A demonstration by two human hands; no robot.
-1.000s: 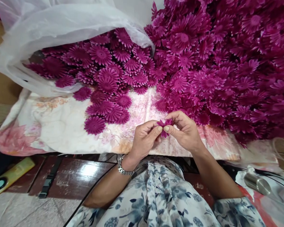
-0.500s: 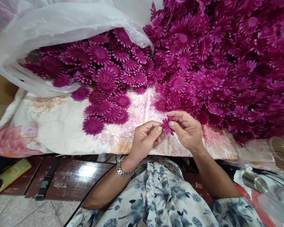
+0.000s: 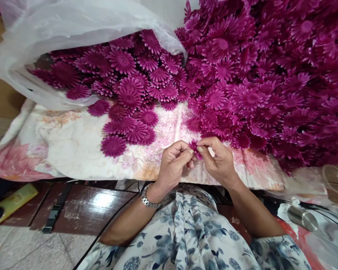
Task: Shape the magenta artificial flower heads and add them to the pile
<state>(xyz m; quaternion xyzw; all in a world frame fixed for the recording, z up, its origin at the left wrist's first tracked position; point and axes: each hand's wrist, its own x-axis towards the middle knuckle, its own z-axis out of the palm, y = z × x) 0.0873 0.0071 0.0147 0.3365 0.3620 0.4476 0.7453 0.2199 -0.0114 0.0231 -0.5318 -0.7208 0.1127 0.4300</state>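
Note:
A small magenta artificial flower (image 3: pixel 195 147) is pinched between both hands above the cloth's near edge. My left hand (image 3: pixel 175 162) grips it from the left with thumb and forefinger. From the right, my right hand (image 3: pixel 218 157) holds its petals between thumb and fingertips. The fingers hide much of the flower. Beyond my hands, a large heap of magenta flower pieces (image 3: pixel 250 93) spreads over the right side. Flat, many-petalled flower pieces (image 3: pixel 126 90) spill out of a white plastic bag (image 3: pixel 81 26) on the left, with several lying loose nearby.
A floral cloth (image 3: pixel 67 150) covers the work surface. Below it at left are a brown wooden bench (image 3: pixel 84 210), a black strap with a buckle (image 3: pixel 52 217) and a yellow object (image 3: pixel 14 204). A metal cylinder (image 3: pixel 302 217) lies at lower right, by a clear plastic ring (image 3: pixel 335 178).
My right hand has shifted slightly down and left, and its fingers have closed further over the flower's petals. The whole view has moved a little. Both hands keep hold of the flower.

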